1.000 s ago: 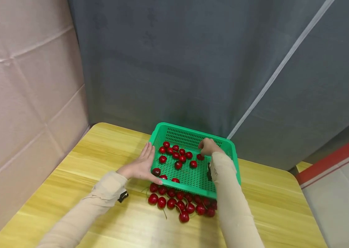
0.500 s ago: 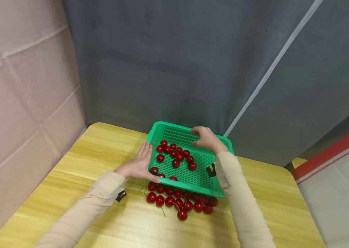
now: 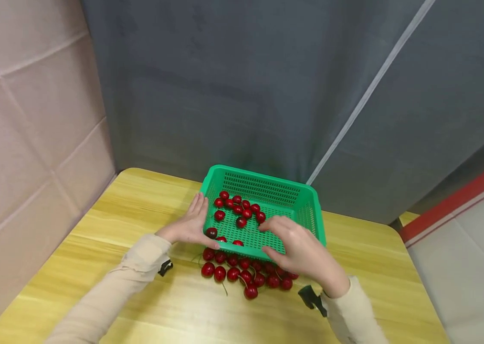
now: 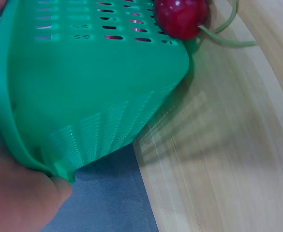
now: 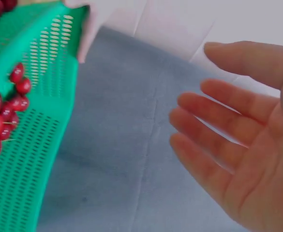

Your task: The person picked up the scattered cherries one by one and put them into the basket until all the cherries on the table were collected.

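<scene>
cherries (image 3: 247, 213) lie in the green basket (image 3: 263, 173) on the bench (image 3: 173, 306), mostly toward its left side; other cherries (image 3: 233, 274) sit just outside its near wall. the left hand (image 3: 191, 228) rests on the basket's near left corner, fingers straight, thumb spread. the right hand (image 3: 299, 246) hovers over the near rim, fingers slightly bent, apart from the thumb.

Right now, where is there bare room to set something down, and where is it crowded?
The table is bare between the green basket and the red strip on the right, and left of the left hand. Inside the basket, the far right corner is bare. Crowded: the basket's left half and the table along its near side, where cherries lie.
</scene>
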`<act>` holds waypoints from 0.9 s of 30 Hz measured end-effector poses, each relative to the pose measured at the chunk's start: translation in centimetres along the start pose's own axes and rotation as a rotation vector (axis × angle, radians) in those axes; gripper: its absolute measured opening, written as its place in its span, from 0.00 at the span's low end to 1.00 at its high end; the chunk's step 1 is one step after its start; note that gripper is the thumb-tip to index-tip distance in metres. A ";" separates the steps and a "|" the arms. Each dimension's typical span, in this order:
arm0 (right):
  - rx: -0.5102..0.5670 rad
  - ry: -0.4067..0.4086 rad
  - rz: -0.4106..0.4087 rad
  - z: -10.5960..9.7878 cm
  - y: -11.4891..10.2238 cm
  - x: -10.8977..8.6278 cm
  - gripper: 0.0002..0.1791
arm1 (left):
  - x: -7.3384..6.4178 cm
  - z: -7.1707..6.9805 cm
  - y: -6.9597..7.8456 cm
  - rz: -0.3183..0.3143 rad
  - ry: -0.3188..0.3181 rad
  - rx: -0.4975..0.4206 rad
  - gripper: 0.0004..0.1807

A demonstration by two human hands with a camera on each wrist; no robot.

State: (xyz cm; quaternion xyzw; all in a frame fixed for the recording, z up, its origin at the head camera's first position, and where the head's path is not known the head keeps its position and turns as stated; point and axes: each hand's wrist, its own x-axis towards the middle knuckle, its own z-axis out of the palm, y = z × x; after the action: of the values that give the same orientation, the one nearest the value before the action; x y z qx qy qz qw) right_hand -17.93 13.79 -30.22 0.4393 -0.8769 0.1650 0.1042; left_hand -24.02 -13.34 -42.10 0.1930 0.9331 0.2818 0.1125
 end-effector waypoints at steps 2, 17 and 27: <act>0.030 -0.032 -0.011 1.0 -0.3 -1.2 0.15 | 0.0 -0.1 -0.1 0.001 0.002 -0.001 0.74; 0.200 -0.273 0.186 10.5 0.4 -6.0 0.12 | -0.2 -0.2 0.1 -0.006 0.000 -0.002 0.74; 0.021 -0.256 0.193 13.6 0.7 -6.2 0.13 | -0.1 -0.1 0.0 0.002 0.000 0.002 0.75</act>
State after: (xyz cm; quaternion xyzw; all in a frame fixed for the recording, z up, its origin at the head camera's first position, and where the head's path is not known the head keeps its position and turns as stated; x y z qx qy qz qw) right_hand -15.32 13.59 -45.01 0.3715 -0.9194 0.1260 -0.0294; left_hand -23.96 -13.43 -41.96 0.1941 0.9331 0.2812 0.1122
